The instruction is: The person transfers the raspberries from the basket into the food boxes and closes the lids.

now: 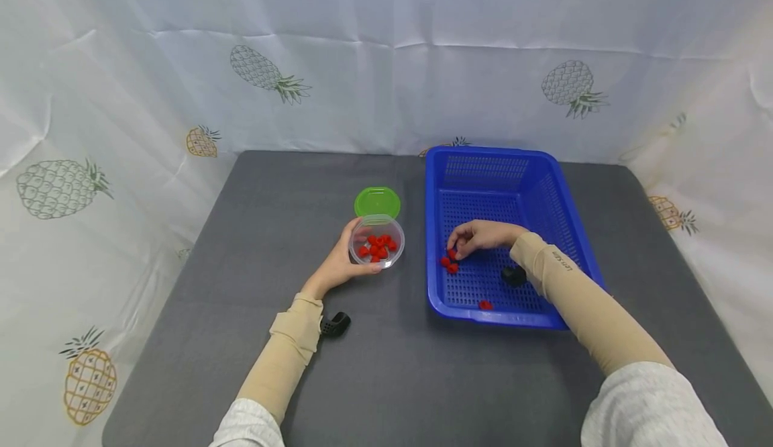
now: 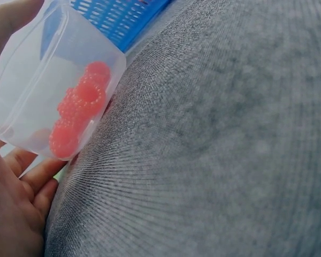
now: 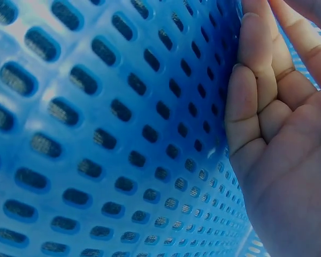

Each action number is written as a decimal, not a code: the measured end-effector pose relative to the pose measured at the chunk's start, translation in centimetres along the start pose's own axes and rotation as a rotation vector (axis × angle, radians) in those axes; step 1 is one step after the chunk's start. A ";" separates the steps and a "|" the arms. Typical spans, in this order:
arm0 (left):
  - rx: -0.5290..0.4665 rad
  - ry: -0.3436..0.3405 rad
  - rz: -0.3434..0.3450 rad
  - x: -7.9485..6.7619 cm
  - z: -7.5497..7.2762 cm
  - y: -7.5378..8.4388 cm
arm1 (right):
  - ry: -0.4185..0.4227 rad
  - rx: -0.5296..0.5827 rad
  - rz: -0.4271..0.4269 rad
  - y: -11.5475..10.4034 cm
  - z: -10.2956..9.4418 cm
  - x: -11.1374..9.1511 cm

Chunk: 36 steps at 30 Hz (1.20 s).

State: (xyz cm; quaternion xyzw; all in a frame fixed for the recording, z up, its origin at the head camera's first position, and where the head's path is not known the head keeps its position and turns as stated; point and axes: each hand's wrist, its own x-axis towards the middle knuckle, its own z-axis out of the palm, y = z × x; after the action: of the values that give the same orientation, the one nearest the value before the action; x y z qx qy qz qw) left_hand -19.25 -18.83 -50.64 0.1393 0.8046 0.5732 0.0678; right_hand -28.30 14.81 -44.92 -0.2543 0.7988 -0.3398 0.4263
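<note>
In the head view my left hand (image 1: 339, 262) holds a clear round plastic tub (image 2: 29, 88) by its side, thumb at the near edge and fingers round the far side. Several red raspberries (image 1: 378, 249) lie in the tub, their bumpy, hollow shape plain in the left wrist view. My right hand (image 1: 483, 235) reaches into a blue perforated basket (image 1: 431, 232), its thumb and fingertips pinching a raspberry (image 1: 451, 254) near the left wall. Two more raspberries (image 1: 449, 265) lie just below those fingertips. In the right wrist view the fingers are curled and their tips are partly hidden.
Behind the tub a green lid (image 1: 377, 202) lies on the grey table (image 1: 272, 212). Another red piece (image 1: 485, 305) sits by the basket's near wall. Black wrist devices (image 1: 335, 325) show at both wrists. A white pineapple-print curtain (image 1: 374, 98) hangs behind the table.
</note>
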 end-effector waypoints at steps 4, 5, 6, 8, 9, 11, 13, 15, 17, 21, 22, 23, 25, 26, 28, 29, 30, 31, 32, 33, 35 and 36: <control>0.003 -0.003 -0.003 0.0 -0.1 0.1 | 0.019 0.029 0.001 0.0 -0.1 -0.1; 0.005 -0.004 -0.005 -0.1 -0.1 0.1 | 0.024 0.040 0.003 0.0 -0.1 -0.1; 0.006 -0.005 -0.007 -0.1 -0.1 0.1 | 0.028 0.050 0.006 0.0 -0.2 -0.2; 0.013 -0.007 -0.010 0.0 -0.1 0.1 | 0.035 0.070 0.014 -0.2 -0.3 -0.3; 0.013 -0.006 -0.011 0.0 -0.1 0.1 | 0.038 0.074 0.017 -0.3 -0.3 -0.3; 0.016 -0.006 -0.005 0.0 -0.1 0.1 | 0.045 0.074 0.014 -0.3 -0.5 -0.4; 0.017 -0.008 -0.001 0.0 0.0 0.1 | 0.058 0.074 0.009 -0.5 -0.7 -0.5; 0.016 -0.009 -0.001 0.0 0.0 0.1 | 0.074 0.075 0.003 -0.7 -0.8 -0.6; 0.016 -0.009 -0.004 -0.1 0.0 0.1 | 0.094 0.081 -0.007 -0.9 -1.0 -0.8; 0.019 -0.007 -0.014 -0.2 0.0 0.0 | 0.131 0.096 -0.026 -1.4 -1.3 -1.2; 0.020 -0.007 -0.015 -0.2 0.1 0.0 | 0.141 0.101 -0.032 -1.5 -1.3 -1.3; 0.023 -0.007 -0.011 -0.2 0.1 0.0 | 0.148 0.111 -0.037 -1.6 -1.4 -1.4; 0.024 -0.008 -0.003 -0.2 0.1 -0.1 | 0.164 0.126 -0.056 -1.7 -1.4 -1.7; 0.022 -0.013 -0.009 -0.3 0.1 0.3 | 0.173 0.138 -0.064 -1.7 -1.4 -1.8; 0.019 -0.025 -0.011 -0.6 0.1 1.3 | 0.190 0.159 -0.079 -1.8 -1.5 -1.9; 0.018 -0.030 -0.012 -0.8 0.0 1.8 | 0.197 0.169 -0.089 -1.9 -1.6 -2.0; 0.014 -0.035 -0.015 -0.9 0.0 2.3 | 0.207 0.180 -0.099 -2.1 -1.7 -2.1; 0.015 -0.040 -0.022 -1.1 -0.1 2.8 | 0.218 0.188 -0.108 -2.2 -1.8 -2.2; 0.014 -0.045 -0.030 -1.3 -0.1 3.4 | 0.229 0.200 -0.115 -2.4 -1.9 -2.3; 0.014 -0.045 -0.027 -1.3 -0.1 3.5 | 0.242 0.204 -0.123 -2.7 -2.0 -2.4; 0.013 -0.044 -0.030 -1.3 -0.1 3.4 | 0.265 0.215 -0.135 -3.3 -2.2 -2.6; 0.014 -0.044 -0.031 -1.2 -0.1 3.4 | 0.276 0.216 -0.140 -3.6 -2.3 -2.6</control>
State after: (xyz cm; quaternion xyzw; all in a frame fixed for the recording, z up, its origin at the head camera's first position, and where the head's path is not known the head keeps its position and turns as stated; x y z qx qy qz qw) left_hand -17.62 -18.29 -47.48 0.1398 0.8090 0.5633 0.0934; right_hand -28.51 15.11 -39.91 -0.2130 0.7889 -0.4842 0.3129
